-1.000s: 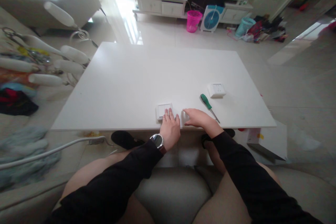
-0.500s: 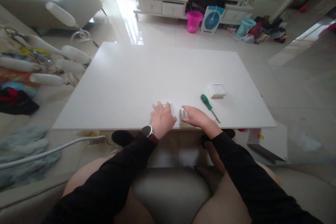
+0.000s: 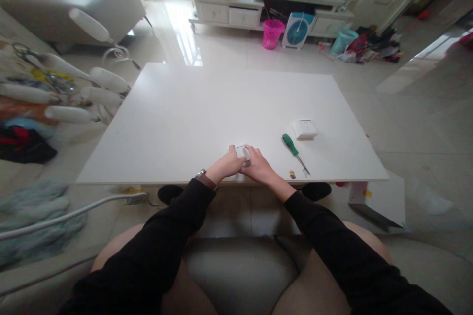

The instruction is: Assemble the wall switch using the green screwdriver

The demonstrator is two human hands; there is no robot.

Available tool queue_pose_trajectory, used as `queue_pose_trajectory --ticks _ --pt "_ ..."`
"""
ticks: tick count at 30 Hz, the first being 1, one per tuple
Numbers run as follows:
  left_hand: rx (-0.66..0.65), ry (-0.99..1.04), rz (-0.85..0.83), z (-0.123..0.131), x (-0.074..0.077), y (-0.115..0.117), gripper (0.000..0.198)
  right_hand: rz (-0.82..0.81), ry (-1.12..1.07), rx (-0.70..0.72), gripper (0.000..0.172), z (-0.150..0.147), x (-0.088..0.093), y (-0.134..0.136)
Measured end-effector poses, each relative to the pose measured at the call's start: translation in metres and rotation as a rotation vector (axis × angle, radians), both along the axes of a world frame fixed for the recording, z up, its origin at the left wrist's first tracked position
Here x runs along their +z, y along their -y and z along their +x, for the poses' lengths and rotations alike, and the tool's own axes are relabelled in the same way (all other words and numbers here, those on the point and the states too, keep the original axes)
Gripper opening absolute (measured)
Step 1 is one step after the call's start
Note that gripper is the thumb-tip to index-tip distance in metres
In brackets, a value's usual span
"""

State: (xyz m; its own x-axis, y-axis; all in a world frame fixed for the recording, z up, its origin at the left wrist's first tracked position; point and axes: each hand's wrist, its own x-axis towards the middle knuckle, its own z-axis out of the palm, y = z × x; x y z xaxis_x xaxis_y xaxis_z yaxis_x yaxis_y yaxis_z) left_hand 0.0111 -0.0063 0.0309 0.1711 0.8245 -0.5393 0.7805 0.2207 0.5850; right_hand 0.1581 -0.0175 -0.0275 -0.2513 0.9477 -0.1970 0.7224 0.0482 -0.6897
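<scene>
Close to the front edge of the white table [image 3: 207,108], a small white square box [image 3: 240,149] sits between my two hands, partly covered by fingers; its exact kind is hard to make out. My left hand [image 3: 226,164] is closed on its left side. From the right, my right hand [image 3: 257,165] grips the same box with thumb and fingers. To the right lies a green-handled screwdriver [image 3: 290,144], its shaft pointing toward the front edge. Beyond it stands a white wall socket [image 3: 306,129] on its mounting box.
A tiny yellow figure sticker [image 3: 292,174] lies by the table's front edge, beside a small clear piece [image 3: 305,172]. White lamp arms [image 3: 109,79] stand close to the table's left side. A pink basket [image 3: 273,34] and a blue fan [image 3: 297,30] are on the floor beyond.
My right hand has moved left onto the white box, and its fingers have closed. My left hand has shifted from over the box to gripping its left side. The sticker has come into view.
</scene>
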Motion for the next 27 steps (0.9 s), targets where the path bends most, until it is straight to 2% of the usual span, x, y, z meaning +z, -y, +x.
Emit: queue_pose_trajectory --ticks 4,9,15,19,23,27 --pt "0.026 0.106 0.067 0.008 -0.004 0.008 0.072 0.056 0.065 -0.111 0.081 0.005 0.001 -0.001" --pt "0.101 0.207 0.189 0.025 0.005 0.018 0.074 0.149 0.099 -0.25 0.072 0.02 0.011 -0.007" --pt "0.102 0.411 0.269 0.04 0.008 0.025 0.07 0.198 0.13 -0.367 0.076 0.042 0.031 -0.014" --pt "0.071 0.523 0.311 0.043 0.011 0.026 0.068 0.201 0.121 -0.455 0.076 0.051 0.036 -0.016" --pt "0.042 0.525 0.269 0.045 0.016 0.023 0.069 0.202 0.142 -0.46 0.082 0.064 0.039 -0.021" --pt "0.043 0.46 0.283 0.048 0.018 0.022 0.066 0.226 0.252 -0.471 0.086 0.093 0.046 -0.028"
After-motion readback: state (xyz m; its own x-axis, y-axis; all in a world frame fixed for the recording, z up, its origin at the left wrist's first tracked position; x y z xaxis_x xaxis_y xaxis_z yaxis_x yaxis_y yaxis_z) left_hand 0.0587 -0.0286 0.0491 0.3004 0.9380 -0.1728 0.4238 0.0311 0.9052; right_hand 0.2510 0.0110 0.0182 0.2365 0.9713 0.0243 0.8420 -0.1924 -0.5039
